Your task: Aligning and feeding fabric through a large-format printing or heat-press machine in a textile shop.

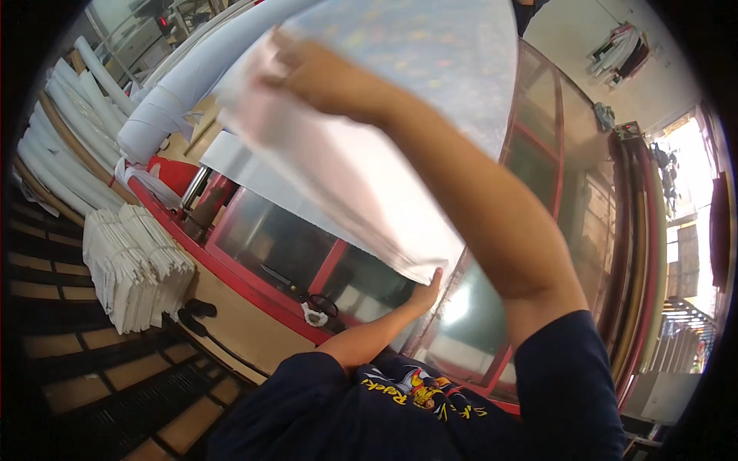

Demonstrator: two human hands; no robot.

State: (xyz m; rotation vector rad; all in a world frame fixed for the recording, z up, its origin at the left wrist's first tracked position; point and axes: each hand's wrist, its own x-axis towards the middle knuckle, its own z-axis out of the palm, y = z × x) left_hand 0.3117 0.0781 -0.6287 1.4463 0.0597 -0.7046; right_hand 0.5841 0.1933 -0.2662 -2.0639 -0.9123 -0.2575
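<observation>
My raised right hand (307,77) grips the far-left end of a pale pinkish-white sheet (357,173), blurred by motion, whether cloth or paper I cannot tell. My left hand (427,289) holds the lower corner of the same sheet, thumb up against it. Behind and above my right arm spreads a light blue, faintly speckled sheet (438,46). Another white sheet (231,161) lies under the raised one, over a red-framed glass-panelled table (338,257).
Long white rolls (77,146) stand at left, above folded white stacks (138,269). A large roll (165,107) crosses the back. Scissors (319,300) lie at the table's near edge. Upright poles (630,253) line the right. A partly visible person (526,11) is at the top.
</observation>
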